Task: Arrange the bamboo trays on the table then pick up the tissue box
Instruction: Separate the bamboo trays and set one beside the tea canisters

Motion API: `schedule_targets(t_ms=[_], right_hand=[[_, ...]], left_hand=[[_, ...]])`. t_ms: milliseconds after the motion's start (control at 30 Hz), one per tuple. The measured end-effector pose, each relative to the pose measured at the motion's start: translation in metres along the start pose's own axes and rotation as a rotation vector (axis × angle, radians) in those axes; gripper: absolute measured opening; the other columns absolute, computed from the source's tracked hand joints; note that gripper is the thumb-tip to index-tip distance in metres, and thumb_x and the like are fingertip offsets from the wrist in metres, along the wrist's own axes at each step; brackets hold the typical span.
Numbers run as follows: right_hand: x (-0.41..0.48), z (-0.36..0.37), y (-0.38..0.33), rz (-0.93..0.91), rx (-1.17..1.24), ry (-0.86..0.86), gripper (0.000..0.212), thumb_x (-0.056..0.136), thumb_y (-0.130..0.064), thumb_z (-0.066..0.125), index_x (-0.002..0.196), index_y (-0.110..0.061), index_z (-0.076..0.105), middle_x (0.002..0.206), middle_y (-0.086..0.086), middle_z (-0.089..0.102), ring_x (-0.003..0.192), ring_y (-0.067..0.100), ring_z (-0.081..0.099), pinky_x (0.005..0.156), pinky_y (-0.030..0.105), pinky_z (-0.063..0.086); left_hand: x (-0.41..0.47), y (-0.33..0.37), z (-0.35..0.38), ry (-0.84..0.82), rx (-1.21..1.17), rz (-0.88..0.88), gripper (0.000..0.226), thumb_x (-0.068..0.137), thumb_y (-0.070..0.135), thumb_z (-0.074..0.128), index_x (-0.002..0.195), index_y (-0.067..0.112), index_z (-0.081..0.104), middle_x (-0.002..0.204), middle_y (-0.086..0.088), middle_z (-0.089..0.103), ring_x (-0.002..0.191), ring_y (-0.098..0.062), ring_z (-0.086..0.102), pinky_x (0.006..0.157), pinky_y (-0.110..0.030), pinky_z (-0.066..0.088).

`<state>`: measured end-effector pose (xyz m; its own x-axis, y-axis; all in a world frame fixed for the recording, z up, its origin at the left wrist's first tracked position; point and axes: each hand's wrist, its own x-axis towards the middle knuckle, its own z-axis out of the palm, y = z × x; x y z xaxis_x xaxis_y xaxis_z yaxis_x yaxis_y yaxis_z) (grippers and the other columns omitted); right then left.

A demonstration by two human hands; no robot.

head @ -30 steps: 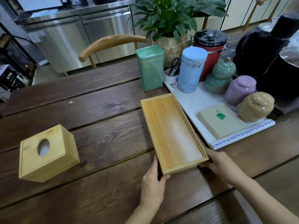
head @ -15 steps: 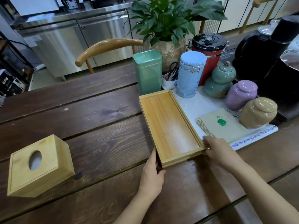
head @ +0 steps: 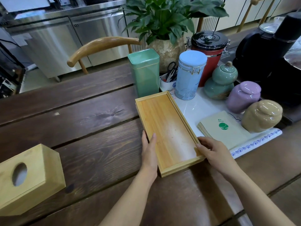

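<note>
Bamboo tray (head: 167,128) between both hands

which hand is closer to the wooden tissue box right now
Left. The left hand grips the bamboo tray's left edge, on the side toward the tissue box, with bare table between them. The right hand holds the tray's far right edge, farther away.

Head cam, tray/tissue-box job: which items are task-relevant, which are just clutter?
Task things:
- bamboo tray, left hand and right hand gripping its long sides
- tissue box, untouched, at the left

Clutter:
- green tin
- blue canister
- red canister
- three ceramic jars, e.g. purple jar
- napkins
- plant
</note>
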<state>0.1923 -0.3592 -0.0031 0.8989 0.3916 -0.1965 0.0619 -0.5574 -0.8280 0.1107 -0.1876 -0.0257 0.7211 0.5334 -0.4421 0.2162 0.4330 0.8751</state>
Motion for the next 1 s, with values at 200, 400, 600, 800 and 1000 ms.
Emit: schedule_targets(t_ms=[200,400,600,800,1000], right_hand=[[0.005,0.001,0.007,-0.015,-0.036,0.048,0.028,0.087,-0.017,0.057,0.113,-0.012,0.063,0.101,-0.001,0.068,0.095,0.014,0.06,0.083,0.033,0.047],[0.019,-0.005,0.01,0.008,0.008,0.114,0.022,0.084,-0.009,0.06,0.106,-0.01,0.067,0.092,0.002,0.069,0.094,0.018,0.063,0.086,0.037,0.048],[0.018,-0.007,0.011,0.018,0.017,0.102,0.025,0.084,-0.012,0.062,0.109,-0.009,0.066,0.097,0.004,0.07,0.096,0.018,0.064,0.089,0.035,0.047],[0.017,-0.007,0.008,0.009,-0.023,0.129,0.03,0.085,-0.012,0.061,0.113,-0.005,0.064,0.109,0.01,0.069,0.097,0.015,0.058,0.087,0.031,0.042],[0.016,-0.008,0.006,0.023,-0.037,0.125,0.029,0.084,-0.014,0.062,0.112,-0.006,0.065,0.103,0.007,0.069,0.096,0.018,0.06,0.087,0.034,0.044]], left_hand=[[-0.001,-0.007,0.007,0.059,-0.041,0.038,0.053,0.098,0.029,0.038,0.147,0.04,0.02,0.157,0.004,0.027,0.141,-0.018,0.029,0.116,-0.049,0.025],[-0.001,-0.005,0.021,0.064,-0.073,0.034,0.053,0.099,0.023,0.036,0.146,0.041,0.02,0.155,0.003,0.031,0.138,-0.019,0.034,0.115,-0.048,0.027],[-0.001,-0.004,0.021,0.071,-0.061,0.017,0.053,0.099,0.024,0.035,0.146,0.042,0.017,0.156,0.002,0.029,0.139,-0.02,0.033,0.115,-0.048,0.028],[0.0,-0.004,0.022,0.072,-0.046,0.014,0.054,0.1,0.023,0.033,0.147,0.041,0.014,0.157,0.002,0.026,0.14,-0.021,0.031,0.115,-0.048,0.027],[-0.001,-0.005,0.022,0.072,-0.008,0.022,0.053,0.1,0.026,0.033,0.148,0.042,0.013,0.158,0.006,0.022,0.141,-0.017,0.027,0.116,-0.043,0.024]])
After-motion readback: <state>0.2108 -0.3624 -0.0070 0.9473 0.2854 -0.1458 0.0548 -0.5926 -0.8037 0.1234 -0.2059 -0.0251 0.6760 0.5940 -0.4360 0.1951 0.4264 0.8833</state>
